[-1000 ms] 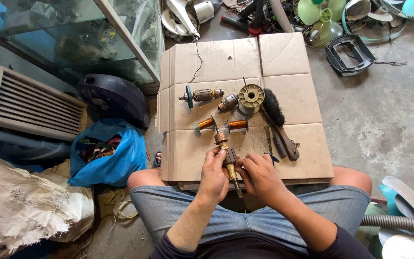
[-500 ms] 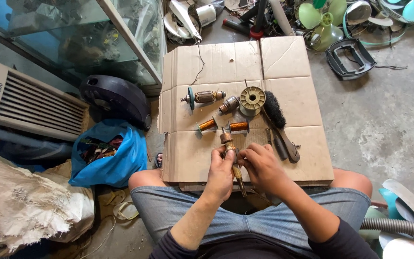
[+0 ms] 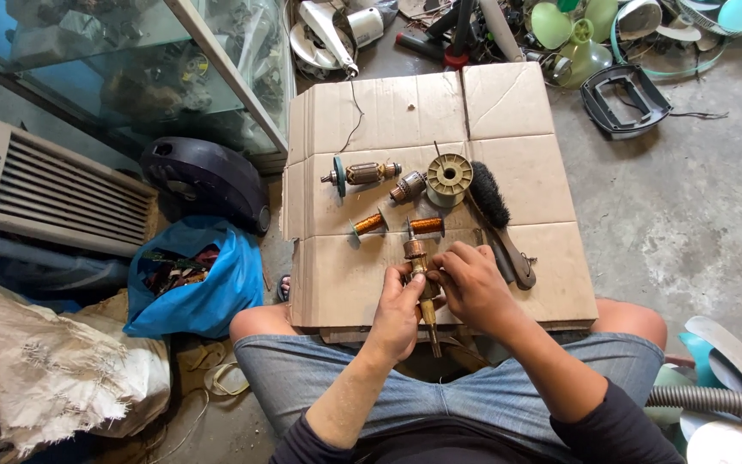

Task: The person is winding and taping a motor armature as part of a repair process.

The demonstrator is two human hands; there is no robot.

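Note:
I sit with a flattened cardboard sheet (image 3: 508, 112) in front of my knees. My left hand (image 3: 398, 308) and my right hand (image 3: 471, 283) both grip a small motor armature (image 3: 417, 258) with a copper commutator, its long shaft pointing toward my lap. Just beyond my fingers lie two small copper wire spools (image 3: 369, 225) (image 3: 427, 225). Farther out on the cardboard are a larger armature with a teal end (image 3: 359, 174), a smaller armature (image 3: 408, 186), a pale wire spool (image 3: 449, 179) and a black wire brush (image 3: 493, 206) with a wooden handle.
A glass cabinet (image 3: 130, 69) and a beige air-conditioner unit (image 3: 36, 185) stand at the left, with a black housing (image 3: 203, 180), a blue bag of scrap (image 3: 186, 279) and a white sack (image 3: 45, 369). Fan parts (image 3: 586, 43) lie beyond the cardboard. A grey hose (image 3: 714, 402) runs at the right.
My hands have shifted slightly along the armature, which stays upright over the cardboard's near edge. Nothing else has moved.

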